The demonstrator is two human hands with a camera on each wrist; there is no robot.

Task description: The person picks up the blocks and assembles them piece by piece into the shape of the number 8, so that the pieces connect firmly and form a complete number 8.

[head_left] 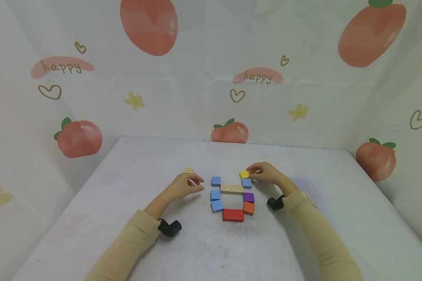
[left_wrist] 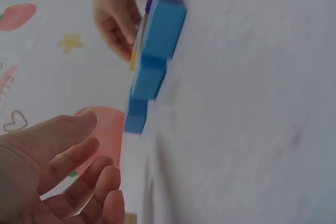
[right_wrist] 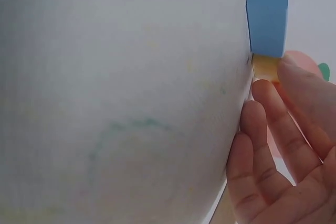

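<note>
At the far right corner of a block outline, my right hand (head_left: 266, 173) pinches a yellow block (head_left: 244, 174) between thumb and fingers. In the right wrist view the yellow block (right_wrist: 265, 68) shows between the thumb and forefinger, just beyond a blue block (right_wrist: 268, 14). My left hand (head_left: 185, 185) hovers left of the outline, fingers loosely bent and holding nothing. Behind it are small natural-wood blocks (head_left: 188, 170). A long wooden block (head_left: 232, 189) bridges the two sides of the outline. Purple (head_left: 248, 198) and orange (head_left: 248, 208) blocks line the right side.
Blue blocks (head_left: 215, 195) form the outline's left side, and a red block (head_left: 233, 215) lies at the near end. A white cloth covers the table (head_left: 204, 249). A fruit-printed curtain (head_left: 197, 97) stands behind it. Each wrist carries a black camera mount (head_left: 170, 227).
</note>
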